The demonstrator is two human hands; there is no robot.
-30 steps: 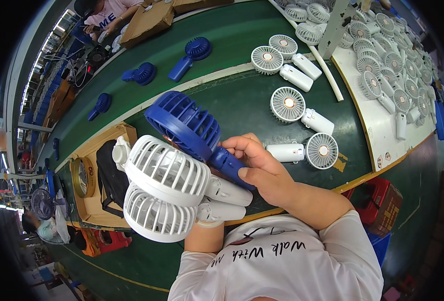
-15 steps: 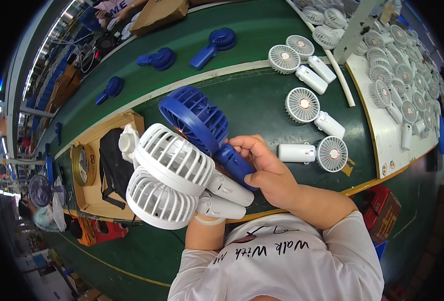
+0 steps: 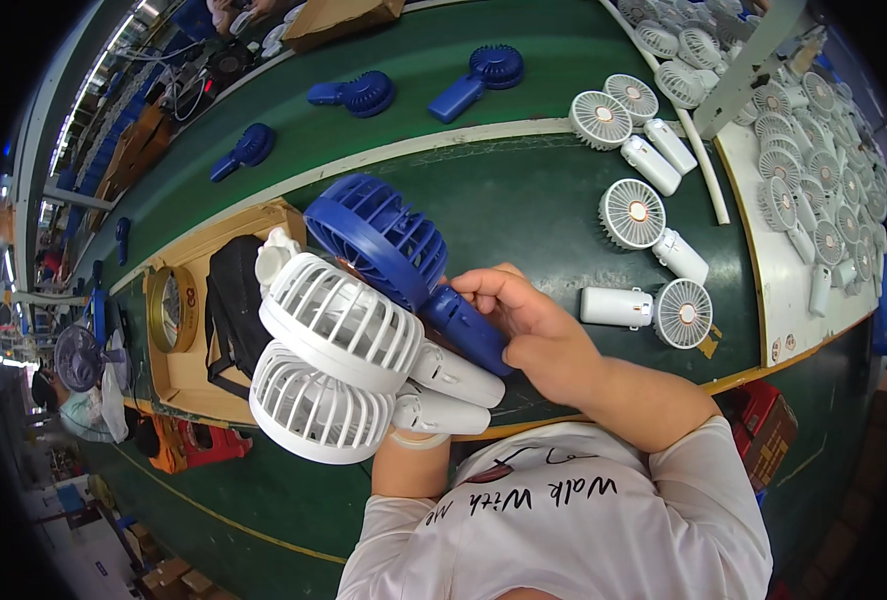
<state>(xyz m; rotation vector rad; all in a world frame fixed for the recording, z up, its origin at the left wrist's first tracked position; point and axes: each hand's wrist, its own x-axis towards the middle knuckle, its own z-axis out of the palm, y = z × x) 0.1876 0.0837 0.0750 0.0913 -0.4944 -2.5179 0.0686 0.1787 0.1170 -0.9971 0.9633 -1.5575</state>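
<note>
My right hand [image 3: 538, 335] is closed round the handle of a blue handheld fan [image 3: 378, 240], its round cage pointing up and left. Two white handheld fans [image 3: 338, 320] are held up in front of my body, one cage overlapping the other, with their handles [image 3: 453, 385] side by side pointing right. The upper white cage lies close against the blue one. My left forearm rises to these white fans from below. They hide my left hand, and its fingers do not show; the fans seem to rest in it.
Several white fans [image 3: 633, 212] lie on the green table to the right, beside a board [image 3: 748, 250] heaped with more. Blue fans [image 3: 368, 93] lie on the green belt beyond. A cardboard tray [image 3: 178, 395] at left holds a black bag [image 3: 233, 310] and a roll of tape [image 3: 171, 310].
The view has shifted, so the table and its fans appear further right. The blue fan I hold has moved slightly left against the white ones. My right hand keeps its grip.
</note>
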